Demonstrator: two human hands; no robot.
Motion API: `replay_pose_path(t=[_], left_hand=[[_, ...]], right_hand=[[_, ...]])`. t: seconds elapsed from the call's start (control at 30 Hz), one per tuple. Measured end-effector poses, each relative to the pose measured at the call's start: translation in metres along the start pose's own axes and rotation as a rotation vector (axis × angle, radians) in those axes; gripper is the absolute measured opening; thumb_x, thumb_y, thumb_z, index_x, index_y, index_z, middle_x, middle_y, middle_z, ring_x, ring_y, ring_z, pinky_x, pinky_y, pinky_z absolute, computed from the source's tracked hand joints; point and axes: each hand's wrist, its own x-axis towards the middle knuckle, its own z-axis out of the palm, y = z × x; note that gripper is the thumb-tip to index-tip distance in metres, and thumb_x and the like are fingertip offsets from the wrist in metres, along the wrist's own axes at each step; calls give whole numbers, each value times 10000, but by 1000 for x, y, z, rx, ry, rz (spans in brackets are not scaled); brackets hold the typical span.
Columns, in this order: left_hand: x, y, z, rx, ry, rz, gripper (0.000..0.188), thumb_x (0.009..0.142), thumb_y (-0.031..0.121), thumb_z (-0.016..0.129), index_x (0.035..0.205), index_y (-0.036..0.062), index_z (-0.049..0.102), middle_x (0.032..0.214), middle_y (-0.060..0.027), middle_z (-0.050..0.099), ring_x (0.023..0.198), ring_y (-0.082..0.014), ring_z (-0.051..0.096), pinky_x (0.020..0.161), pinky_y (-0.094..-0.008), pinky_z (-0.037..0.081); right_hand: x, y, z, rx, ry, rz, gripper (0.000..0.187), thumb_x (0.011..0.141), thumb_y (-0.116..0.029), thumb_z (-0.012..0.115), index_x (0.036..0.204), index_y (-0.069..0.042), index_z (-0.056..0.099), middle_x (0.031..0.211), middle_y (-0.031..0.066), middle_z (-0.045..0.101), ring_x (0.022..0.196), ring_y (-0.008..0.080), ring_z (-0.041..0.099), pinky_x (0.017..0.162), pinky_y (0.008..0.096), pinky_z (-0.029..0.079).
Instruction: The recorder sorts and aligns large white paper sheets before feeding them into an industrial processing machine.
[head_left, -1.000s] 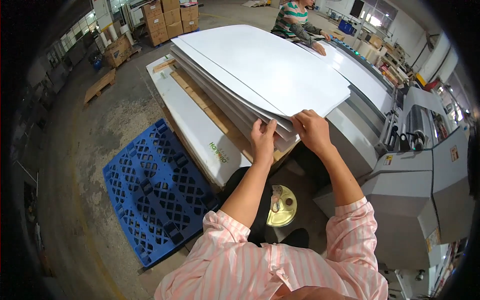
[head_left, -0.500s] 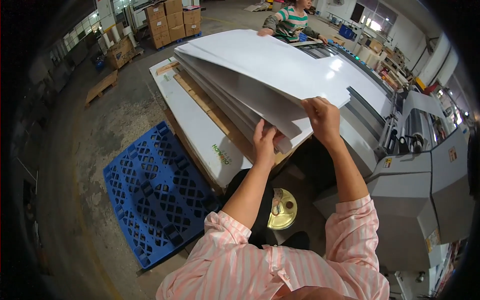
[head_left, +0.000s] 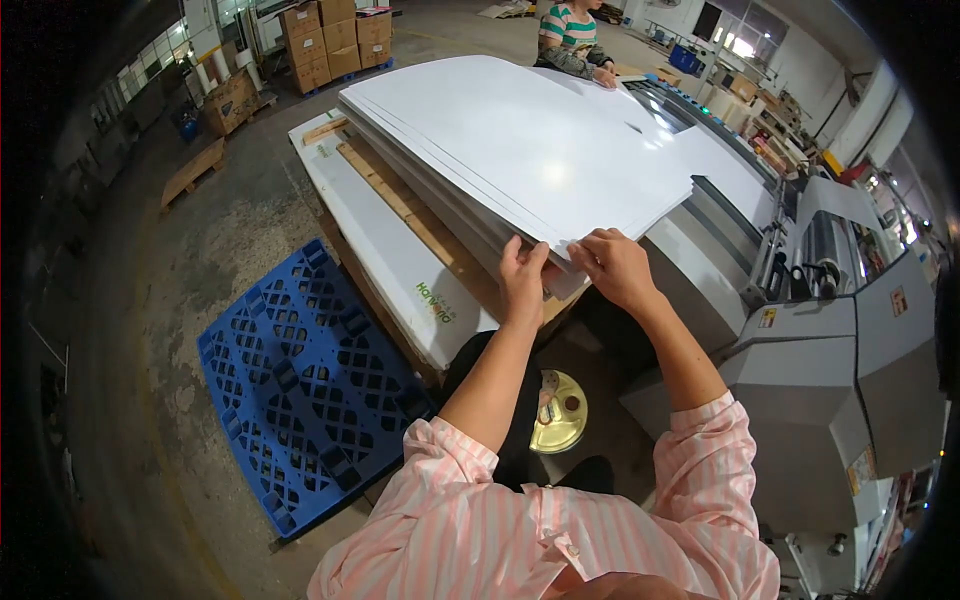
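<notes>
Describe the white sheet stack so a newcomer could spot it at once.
Between the big grey machine on the right and the blue pallet on the left lies a stack of white sheets. The left hand and right hand are both at its near corner. Its layered edges set it apart from the flat, green-printed white slab lower down.

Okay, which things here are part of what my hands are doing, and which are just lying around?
In use:
left hand
right hand
white sheets, at whose near corner both hands work

Apparently lying about:
blue pallet
cartons
wooden pallet
</notes>
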Motion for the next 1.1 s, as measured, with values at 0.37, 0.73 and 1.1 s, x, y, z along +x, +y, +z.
replay_pose_path(t=[0.37,0.73,1.1], left_hand=[[-2,1,5,-159,-32,2,560,864,117,561,1313,-55,274,1033,-131,535,859,-182,571,704,-308,518],[9,-14,-1,178,-66,156,231,883,207,550,885,-20,592,796,-22,549,722,-102,484,643,-260,412],[-4,0,0,326,-28,187,213,851,161,541,783,-39,573,692,6,523,647,-70,446,572,-242,385]], right_hand=[[29,-2,-19,51,-39,134,189,760,-228,584,778,-56,658,686,148,610,646,338,588,584,415,465],[20,15,6,680,-265,478,238,772,-199,607,848,17,673,738,97,641,698,165,579,640,298,454],[3,3,3,-114,181,-258,204,786,-251,623,678,-82,585,726,49,534,691,231,584,556,348,483]])
